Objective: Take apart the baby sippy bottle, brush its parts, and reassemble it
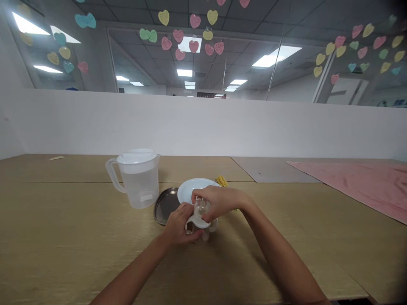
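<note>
A small clear bottle with a white collar and side handles (201,221) stands upright near the middle of the table. My left hand (180,224) is wrapped round its left side and handle. From the right, my right hand (218,201) grips the clear domed top of the bottle. Behind the hands lies a white plate (190,185), with a dark metal tray (165,205) to its left. Yellow objects (221,181) show at the plate's right edge, partly hidden by my right hand.
A translucent lidded pitcher (140,182) stands left of the metal tray, its handle facing left. Pink cloth (365,182) covers the right rear of the wooden table (79,237). A low white wall (197,127) runs along the back.
</note>
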{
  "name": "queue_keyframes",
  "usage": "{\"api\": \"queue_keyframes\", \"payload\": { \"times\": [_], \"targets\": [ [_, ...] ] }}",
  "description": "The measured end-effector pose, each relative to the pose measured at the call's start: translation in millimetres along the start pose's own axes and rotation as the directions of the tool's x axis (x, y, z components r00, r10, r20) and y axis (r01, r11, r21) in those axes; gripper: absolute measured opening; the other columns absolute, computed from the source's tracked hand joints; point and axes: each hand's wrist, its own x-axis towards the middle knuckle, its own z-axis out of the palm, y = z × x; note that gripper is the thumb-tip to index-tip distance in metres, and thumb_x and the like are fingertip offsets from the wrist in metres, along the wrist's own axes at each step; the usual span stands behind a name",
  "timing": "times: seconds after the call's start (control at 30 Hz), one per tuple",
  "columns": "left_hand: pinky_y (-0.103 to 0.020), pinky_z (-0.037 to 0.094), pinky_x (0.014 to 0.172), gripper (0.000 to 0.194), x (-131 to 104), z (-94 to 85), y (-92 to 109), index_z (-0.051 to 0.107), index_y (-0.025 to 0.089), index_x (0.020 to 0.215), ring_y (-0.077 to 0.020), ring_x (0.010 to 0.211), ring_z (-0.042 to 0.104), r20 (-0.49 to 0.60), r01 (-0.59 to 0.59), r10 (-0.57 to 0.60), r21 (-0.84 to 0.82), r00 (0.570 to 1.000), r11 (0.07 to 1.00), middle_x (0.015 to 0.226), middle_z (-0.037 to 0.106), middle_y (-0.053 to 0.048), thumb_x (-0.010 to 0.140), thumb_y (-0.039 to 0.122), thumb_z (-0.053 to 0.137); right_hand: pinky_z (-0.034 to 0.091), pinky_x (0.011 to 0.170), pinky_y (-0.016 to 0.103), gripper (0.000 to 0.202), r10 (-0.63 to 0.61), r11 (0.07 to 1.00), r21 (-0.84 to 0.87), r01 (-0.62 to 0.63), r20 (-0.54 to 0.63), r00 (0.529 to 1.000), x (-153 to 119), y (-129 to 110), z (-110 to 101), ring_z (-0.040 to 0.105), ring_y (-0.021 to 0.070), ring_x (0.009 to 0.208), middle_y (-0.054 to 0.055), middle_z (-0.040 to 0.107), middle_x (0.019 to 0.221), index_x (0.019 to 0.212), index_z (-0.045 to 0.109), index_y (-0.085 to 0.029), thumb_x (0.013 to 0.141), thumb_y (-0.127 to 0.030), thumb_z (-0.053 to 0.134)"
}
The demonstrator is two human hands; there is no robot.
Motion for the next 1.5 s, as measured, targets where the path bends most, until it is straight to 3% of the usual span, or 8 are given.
{"api": "queue_keyframes", "payload": {
  "times": [0.13,0.27,0.63,0.97,1.17,1.3,1.4,1.5],
  "targets": [
    [-0.042,0.049,0.073,0.063,-1,2.0,-3,0.055,0.015,0.105,-0.0286,0.087,0.056,-0.012,-0.008,0.008,0.003,1.000,1.000,0.098,0.061,-0.013,0.069,0.067,0.056,0.035,0.061,0.023,0.035,-0.024,0.999,-0.038,0.025,0.023,0.999,5,-3,6,0.054,0.0179,0.081,0.000,0.058,0.089,0.096,0.054,-0.021,0.064,-0.028,0.066],
    [-0.042,0.048,0.076,0.055,-1,1.8,0,0.056,0.015,0.103,-0.0278,0.090,0.055,0.001,0.009,-0.010,0.018,1.000,1.000,0.099,0.061,-0.012,0.072,0.061,0.060,0.036,0.064,0.023,0.033,-0.045,0.998,-0.037,0.046,0.035,0.998,7,0,5,0.054,0.0188,0.086,0.000,0.059,0.091,0.095,0.058,-0.023,0.065,-0.029,0.068],
    [-0.039,0.047,0.076,0.053,2,2.0,3,0.057,0.015,0.100,-0.0253,0.088,0.055,-0.045,-0.058,0.058,-0.003,0.997,0.998,0.097,0.062,-0.011,0.075,0.061,0.056,0.036,0.062,0.022,0.036,-0.047,0.998,-0.048,0.049,0.030,0.998,5,1,-1,0.054,0.0176,0.085,-0.001,0.060,0.088,0.099,0.063,-0.024,0.065,-0.034,0.071],
    [-0.038,0.046,0.079,0.049,1,0.1,3,0.058,0.016,0.100,-0.0251,0.090,0.055,0.023,-0.015,0.016,-0.015,1.000,1.000,0.099,0.062,-0.009,0.075,0.059,0.058,0.036,0.062,0.020,0.035,-0.067,0.993,0.098,0.060,0.065,0.996,9,12,-4,0.054,0.0144,0.081,-0.004,0.061,0.088,0.096,0.063,-0.025,0.064,-0.037,0.071],
    [-0.038,0.047,0.079,0.049,2,-2.5,3,0.058,0.018,0.100,-0.0252,0.090,0.055,0.048,-0.005,0.006,-0.017,0.999,1.000,0.097,0.062,-0.009,0.073,0.058,0.059,0.038,0.065,0.021,0.040,-0.063,0.978,0.200,0.057,0.023,0.998,2,11,-11,0.054,0.0159,0.083,-0.001,0.060,0.090,0.097,0.061,-0.022,0.064,-0.039,0.074],
    [-0.038,0.046,0.080,0.048,2,-1.9,4,0.055,0.017,0.102,-0.0247,0.090,0.055,0.046,0.002,0.000,-0.036,0.999,0.999,0.095,0.062,-0.008,0.072,0.054,0.063,0.040,0.073,0.022,0.040,-0.091,0.926,0.353,0.131,-0.129,0.988,-10,17,-22,0.053,0.0157,0.090,0.000,0.058,0.099,0.102,0.057,-0.022,0.069,-0.039,0.072],
    [-0.037,0.045,0.083,0.049,2,-1.2,4,0.054,0.018,0.106,-0.0244,0.092,0.055,0.052,0.009,-0.006,-0.059,0.999,0.998,0.098,0.061,-0.008,0.072,0.052,0.064,0.040,0.073,0.024,0.039,0.017,0.956,0.289,0.046,-0.211,0.977,-13,27,-23,0.052,0.0162,0.087,0.001,0.057,0.099,0.101,0.056,-0.021,0.071,-0.043,0.069],
    [-0.037,0.045,0.082,0.050,2,-1.1,5,0.054,0.017,0.105,-0.0247,0.092,0.054,0.056,0.016,-0.012,-0.065,0.998,0.998,0.098,0.061,-0.009,0.072,0.053,0.064,0.040,0.072,0.026,0.041,0.180,0.978,0.134,-0.160,-0.147,0.973,-6,37,-17,0.053,0.0190,0.088,0.005,0.057,0.102,0.102,0.058,-0.019,0.074,-0.047,0.065]
  ]
}}
